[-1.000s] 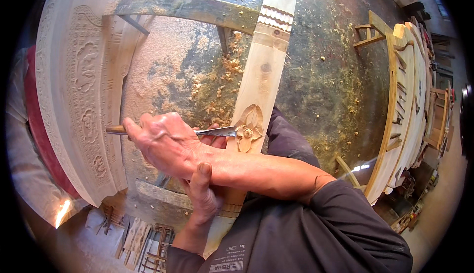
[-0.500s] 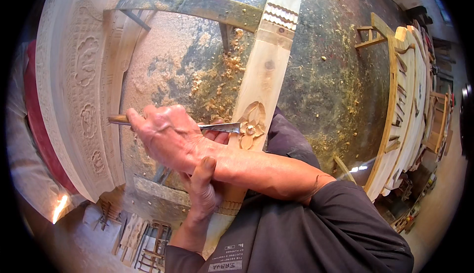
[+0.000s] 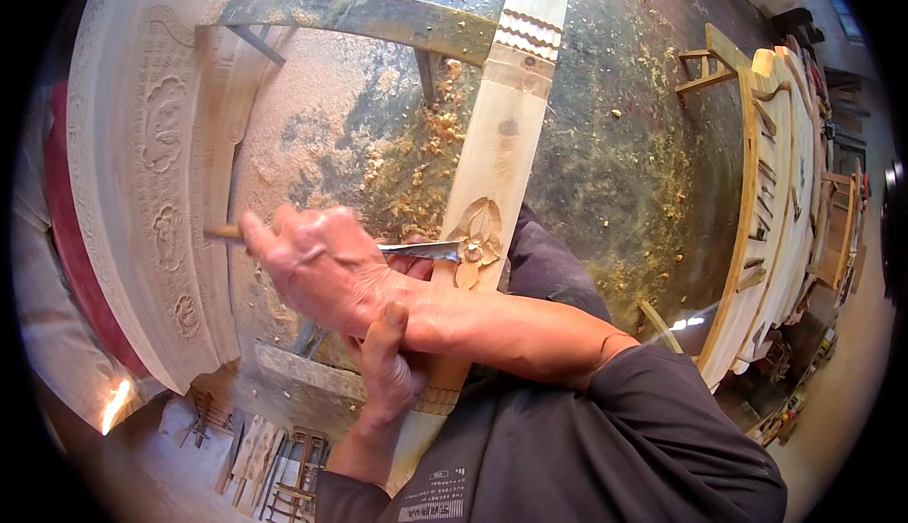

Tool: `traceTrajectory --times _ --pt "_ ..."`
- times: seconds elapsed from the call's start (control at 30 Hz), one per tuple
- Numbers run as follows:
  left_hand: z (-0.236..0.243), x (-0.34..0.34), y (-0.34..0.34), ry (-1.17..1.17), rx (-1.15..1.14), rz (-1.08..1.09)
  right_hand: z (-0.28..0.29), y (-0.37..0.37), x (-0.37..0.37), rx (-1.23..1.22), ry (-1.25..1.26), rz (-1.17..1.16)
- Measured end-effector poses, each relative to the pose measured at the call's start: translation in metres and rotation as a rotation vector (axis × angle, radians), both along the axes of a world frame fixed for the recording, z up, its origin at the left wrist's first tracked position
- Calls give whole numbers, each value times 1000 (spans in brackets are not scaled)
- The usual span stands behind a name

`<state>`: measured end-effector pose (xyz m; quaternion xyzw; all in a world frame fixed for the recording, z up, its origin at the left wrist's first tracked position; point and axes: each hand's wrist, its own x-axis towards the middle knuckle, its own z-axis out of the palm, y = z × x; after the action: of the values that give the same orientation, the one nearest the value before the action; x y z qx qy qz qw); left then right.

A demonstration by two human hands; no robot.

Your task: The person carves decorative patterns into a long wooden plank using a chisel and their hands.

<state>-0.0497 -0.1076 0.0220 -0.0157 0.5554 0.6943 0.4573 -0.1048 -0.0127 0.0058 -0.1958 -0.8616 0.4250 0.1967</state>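
Note:
A long pale wooden beam (image 3: 494, 149) runs away from my body, with a flower and leaves (image 3: 473, 251) carved in relief on its near part. My right hand (image 3: 317, 263) reaches across from the right, closed round the handle of a carving chisel (image 3: 421, 251). The wooden handle end (image 3: 225, 232) pokes out left of the fist, and the metal blade lies nearly flat, its tip at the flower's left side. Beneath the right wrist is my left hand (image 3: 390, 372), its thumb up against that wrist. Its curled fingertips show beside the blade; the rest of its grip is hidden.
A carved pale panel (image 3: 132, 173) stands at left. A wooden crosspiece (image 3: 350, 17) meets the beam at the far side. Shavings (image 3: 416, 159) litter the dark floor. Several hand tools (image 3: 764, 201) lie on a board at right; more tools (image 3: 260, 461) lie lower left.
The view has shifted slightly, so the beam sits a little further left. The chisel tip is slightly closer to the flower's centre. Both hands keep the same hold.

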Motion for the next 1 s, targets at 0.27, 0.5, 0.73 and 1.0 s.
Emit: traceTrajectory --times 0.27,0.5,0.73,1.0 --pt "3 0 -3 9 10 16 8 -2 -1 0 -45 201" --pt "2 1 -2 54 11 -6 3 -4 1 -25 -4 166" --pt "0 1 -3 40 33 -30 2 0 3 -53 -22 177" --pt "-1 3 -4 70 56 -57 13 8 7 -95 -54 198"
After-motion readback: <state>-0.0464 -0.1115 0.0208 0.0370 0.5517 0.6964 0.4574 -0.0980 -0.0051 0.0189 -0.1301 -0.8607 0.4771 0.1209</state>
